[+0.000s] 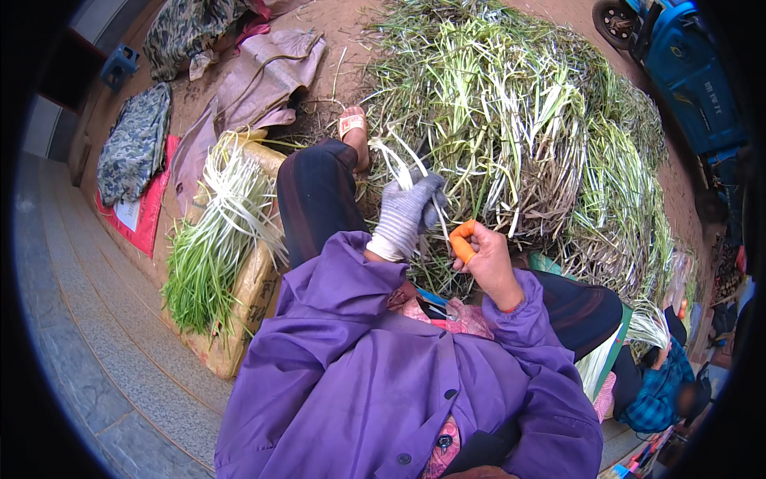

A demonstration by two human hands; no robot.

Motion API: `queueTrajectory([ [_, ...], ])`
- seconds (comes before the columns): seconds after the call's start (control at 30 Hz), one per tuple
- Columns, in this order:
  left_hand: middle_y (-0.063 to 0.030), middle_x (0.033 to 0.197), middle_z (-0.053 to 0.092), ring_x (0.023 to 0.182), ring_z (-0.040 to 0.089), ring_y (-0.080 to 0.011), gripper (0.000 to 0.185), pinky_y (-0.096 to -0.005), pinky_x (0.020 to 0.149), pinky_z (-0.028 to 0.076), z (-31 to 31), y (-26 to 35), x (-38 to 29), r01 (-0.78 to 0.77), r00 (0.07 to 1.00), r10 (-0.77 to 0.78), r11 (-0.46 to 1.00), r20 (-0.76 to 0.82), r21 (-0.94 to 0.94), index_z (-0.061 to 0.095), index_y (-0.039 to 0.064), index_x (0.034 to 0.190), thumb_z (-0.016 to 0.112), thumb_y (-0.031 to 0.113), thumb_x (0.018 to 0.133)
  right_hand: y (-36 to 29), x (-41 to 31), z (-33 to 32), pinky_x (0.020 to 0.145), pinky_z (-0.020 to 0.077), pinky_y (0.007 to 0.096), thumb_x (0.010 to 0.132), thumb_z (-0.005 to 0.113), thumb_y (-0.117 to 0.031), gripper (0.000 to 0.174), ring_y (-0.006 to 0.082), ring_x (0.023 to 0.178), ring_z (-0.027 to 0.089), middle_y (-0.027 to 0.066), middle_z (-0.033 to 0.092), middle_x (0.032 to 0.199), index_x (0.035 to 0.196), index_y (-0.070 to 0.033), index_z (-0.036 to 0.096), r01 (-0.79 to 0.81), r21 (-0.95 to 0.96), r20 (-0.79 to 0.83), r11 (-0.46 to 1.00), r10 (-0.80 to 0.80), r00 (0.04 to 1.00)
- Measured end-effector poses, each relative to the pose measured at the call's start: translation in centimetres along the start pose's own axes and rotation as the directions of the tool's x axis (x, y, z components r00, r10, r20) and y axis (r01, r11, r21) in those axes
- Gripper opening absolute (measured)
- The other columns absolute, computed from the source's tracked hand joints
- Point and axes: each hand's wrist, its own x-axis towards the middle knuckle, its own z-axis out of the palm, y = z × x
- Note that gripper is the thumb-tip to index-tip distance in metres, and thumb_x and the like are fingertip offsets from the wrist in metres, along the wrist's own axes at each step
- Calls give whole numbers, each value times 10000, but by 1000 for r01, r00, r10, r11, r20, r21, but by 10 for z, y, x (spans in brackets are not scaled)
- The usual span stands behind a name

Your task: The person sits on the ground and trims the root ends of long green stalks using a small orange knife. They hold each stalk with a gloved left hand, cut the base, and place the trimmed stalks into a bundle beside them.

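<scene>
My left hand point(410, 206), in a grey striped knit glove, grips a small bunch of white allium stalks point(395, 160). One pale stalk point(441, 218) runs down from the glove to my right hand point(488, 257). Orange finger covers sit on the bare right hand, whose thumb and forefinger are pinched at that stalk's lower end. Beyond both hands spreads a large heap of unsorted green and white stalks point(508, 132), with brown, dirty bases. To my left, a bundle of cleaner chive-like stalks point(230, 221) lies across a yellow taped package point(263, 281).
A blue vehicle point(688, 84) stands at upper right. Another person point(655, 383) sits at lower right, near more white stalks point(649, 323). Camouflage cloth point(134, 143), a mauve sheet point(263, 78) and a blue stool point(119, 66) are at upper left, beyond tiled steps point(119, 311).
</scene>
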Motion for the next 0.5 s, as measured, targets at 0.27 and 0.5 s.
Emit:
queueTrajectory([
  [0.27, -61, 708, 659, 384, 463, -77, 184, -198, 359, 337, -15, 6, 9, -30, 999, 30, 1000, 11, 8, 653, 5, 986, 621, 184, 953, 28, -7, -15, 548, 470, 276, 849, 668, -61, 121, 109, 583, 599, 57, 660, 737, 965, -30, 655, 93, -527, -31, 844, -128, 991],
  [0.5, -31, 740, 652, 421, 455, -53, 225, -188, 388, 325, -12, -1, 5, -22, 980, 24, 1000, 200, -10, 638, 22, 1057, 548, 220, 1000, 6, 12, -13, 547, 439, 179, 962, 618, -152, 189, 38, 668, 577, -13, 629, 817, 1104, -30, 645, 66, 35, 90, 997, -69, 994],
])
